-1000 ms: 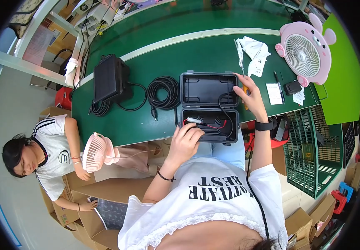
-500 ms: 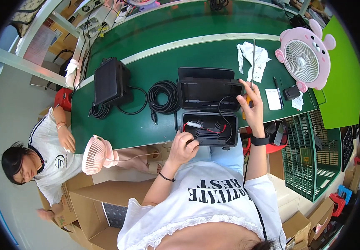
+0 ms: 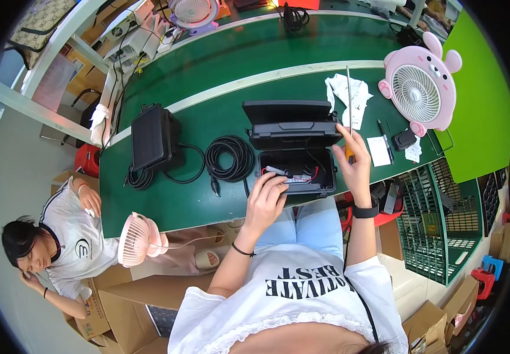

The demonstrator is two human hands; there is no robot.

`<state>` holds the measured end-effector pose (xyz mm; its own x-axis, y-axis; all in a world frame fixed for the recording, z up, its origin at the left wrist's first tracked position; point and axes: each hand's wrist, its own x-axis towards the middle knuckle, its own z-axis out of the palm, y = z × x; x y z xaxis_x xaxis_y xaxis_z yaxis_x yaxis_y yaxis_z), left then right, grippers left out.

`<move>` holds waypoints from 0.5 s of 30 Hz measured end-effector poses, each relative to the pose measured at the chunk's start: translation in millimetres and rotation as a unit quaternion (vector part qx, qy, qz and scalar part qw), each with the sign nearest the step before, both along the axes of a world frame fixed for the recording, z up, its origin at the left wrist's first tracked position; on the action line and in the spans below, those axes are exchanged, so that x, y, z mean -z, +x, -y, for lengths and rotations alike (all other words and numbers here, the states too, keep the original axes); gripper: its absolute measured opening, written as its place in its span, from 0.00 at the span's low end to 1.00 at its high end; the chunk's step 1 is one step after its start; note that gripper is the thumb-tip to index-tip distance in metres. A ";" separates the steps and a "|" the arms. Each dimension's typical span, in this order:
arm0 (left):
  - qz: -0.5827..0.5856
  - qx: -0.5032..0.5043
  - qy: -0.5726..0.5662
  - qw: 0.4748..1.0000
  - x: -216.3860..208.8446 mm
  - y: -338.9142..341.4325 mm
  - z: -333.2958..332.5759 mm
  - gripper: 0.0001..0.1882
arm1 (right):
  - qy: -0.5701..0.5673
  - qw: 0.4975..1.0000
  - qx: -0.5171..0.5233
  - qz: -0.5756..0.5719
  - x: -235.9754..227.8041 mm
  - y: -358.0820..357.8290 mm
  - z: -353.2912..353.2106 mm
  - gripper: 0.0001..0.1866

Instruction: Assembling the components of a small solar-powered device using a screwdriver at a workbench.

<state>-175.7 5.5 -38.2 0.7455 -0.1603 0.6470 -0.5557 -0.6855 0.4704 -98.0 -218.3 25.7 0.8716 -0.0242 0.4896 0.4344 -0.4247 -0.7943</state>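
The right hand pinches the right end of the crosswise lid (image 3: 293,135), beyond its black case (image 3: 311,192); the left hand (image 3: 263,206) curls over the case's near-left rim, grip unclear; the right hand (image 3: 355,164) is nearer the lid.

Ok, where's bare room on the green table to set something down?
Bare tabletop: between the coiled black cable and the near edge, and beyond the white strip. Crowded: right of the open black box, with papers, a pen and the eared pink fan.

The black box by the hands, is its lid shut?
No, the lid is raised, so the inside of the black box shows.
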 end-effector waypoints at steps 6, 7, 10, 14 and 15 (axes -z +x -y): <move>-0.015 -0.075 -0.033 0.997 -16.4 16.6 8.3 0.29 | 0.001 0.999 -0.038 -0.027 1.4 2.5 1.8 0.23; 0.028 -0.068 -0.036 0.997 -9.9 23.6 5.2 0.39 | -0.009 0.999 -0.040 -0.030 4.2 3.7 0.8 0.23; 0.045 -0.075 -0.014 0.996 -13.6 31.6 4.5 0.46 | -0.031 0.999 -0.029 -0.005 7.4 3.6 -1.4 0.23; 0.027 -0.080 -0.023 0.996 -18.0 27.2 3.1 0.47 | -0.008 0.999 -0.034 -0.033 7.7 1.0 -5.6 0.22; 0.022 -0.087 -0.025 0.996 -17.8 28.1 5.2 0.49 | -0.006 0.999 -0.039 -0.028 9.0 2.3 -3.1 0.22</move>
